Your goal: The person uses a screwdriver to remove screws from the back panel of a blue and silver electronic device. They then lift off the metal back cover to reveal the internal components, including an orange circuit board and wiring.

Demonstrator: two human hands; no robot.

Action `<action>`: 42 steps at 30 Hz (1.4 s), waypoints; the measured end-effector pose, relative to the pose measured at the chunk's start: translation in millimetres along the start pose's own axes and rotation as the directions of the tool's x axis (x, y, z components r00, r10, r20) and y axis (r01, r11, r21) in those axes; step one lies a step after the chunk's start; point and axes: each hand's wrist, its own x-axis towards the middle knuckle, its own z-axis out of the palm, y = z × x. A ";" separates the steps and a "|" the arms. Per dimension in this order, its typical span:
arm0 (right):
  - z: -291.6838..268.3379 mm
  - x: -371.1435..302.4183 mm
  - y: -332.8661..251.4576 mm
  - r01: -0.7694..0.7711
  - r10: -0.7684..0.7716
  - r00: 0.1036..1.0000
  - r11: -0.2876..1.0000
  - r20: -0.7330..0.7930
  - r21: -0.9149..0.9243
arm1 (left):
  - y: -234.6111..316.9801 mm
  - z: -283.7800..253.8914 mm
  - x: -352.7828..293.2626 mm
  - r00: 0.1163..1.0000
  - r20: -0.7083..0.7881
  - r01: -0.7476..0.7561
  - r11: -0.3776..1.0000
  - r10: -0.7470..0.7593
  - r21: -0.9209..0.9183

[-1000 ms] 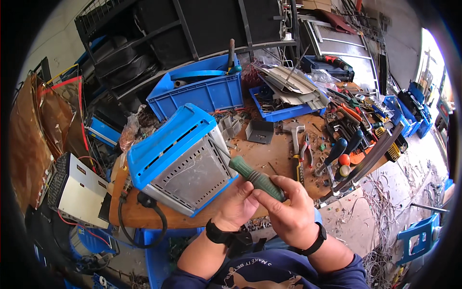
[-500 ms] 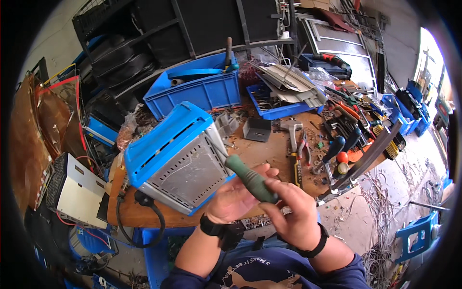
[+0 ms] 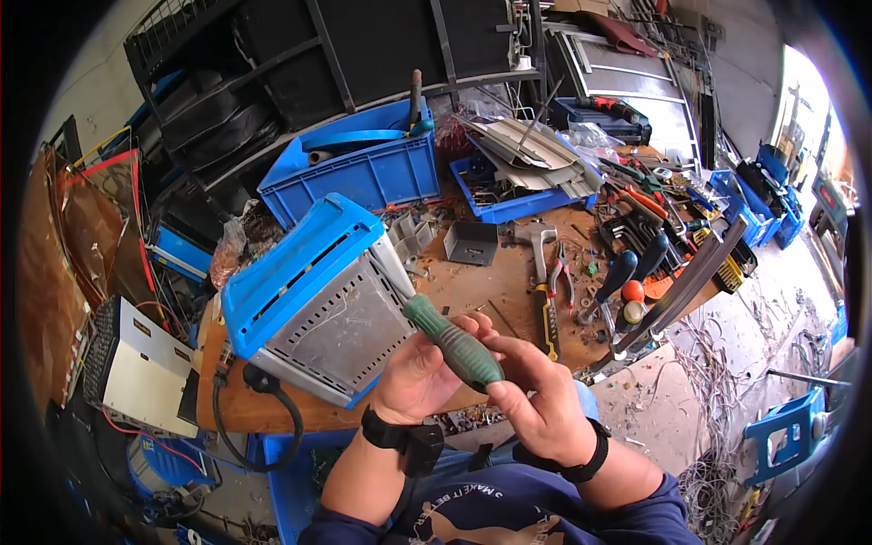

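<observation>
Currently our right fingers (image 3: pixel 516 351) pinch the green handle (image 3: pixel 461 353); whether our left hand (image 3: pixel 406 377) grips is unclear; slackening could drop it.

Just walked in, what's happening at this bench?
A person is handling a green-handled tool: the handle lies across the left hand, with the right hand at its butt end. It slants up toward a blue-and-silver case on the wooden bench. A hammer lies right of the case.
</observation>
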 end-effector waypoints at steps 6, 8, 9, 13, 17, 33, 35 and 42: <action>3.3 -0.1 -4.8 0.163 -0.169 0.986 0.924 0.013 -0.347 | 1.1 7.4 -0.5 0.996 -0.047 0.079 0.996 -0.077 0.045; 5.5 0.9 0.2 0.282 -0.316 0.948 0.799 0.028 -0.531 | -7.5 -4.4 -6.3 0.994 -0.103 0.046 0.994 -0.035 0.103; 6.8 1.5 1.5 0.333 -0.388 0.921 0.717 0.047 -0.613 | -10.1 -7.6 -9.4 0.991 -0.130 0.029 0.991 -0.012 0.134; 4.4 0.6 -0.5 0.443 -0.481 0.865 0.603 0.141 -0.664 | -9.7 -0.8 -11.7 0.982 -0.185 0.047 0.995 -0.030 0.088; 5.9 -3.3 -9.3 0.249 -0.270 0.961 0.936 -0.055 -0.247 | -6.7 -1.9 -7.8 0.999 -0.027 0.038 0.997 -0.040 -0.061; 7.3 -3.3 2.6 0.476 -0.538 0.837 0.617 0.105 -0.627 | 0.2 -0.2 -13.3 0.987 -0.145 0.065 0.998 -0.062 0.019; 8.0 -3.9 -0.4 0.473 -0.525 0.847 0.665 0.089 -0.579 | 2.5 2.8 -11.6 0.983 -0.172 0.071 0.996 -0.062 0.045; 2.4 -9.1 3.9 -0.109 0.103 0.994 0.977 0.042 0.183 | 0.6 -5.3 -7.6 0.994 -0.109 0.024 1.000 -0.022 0.019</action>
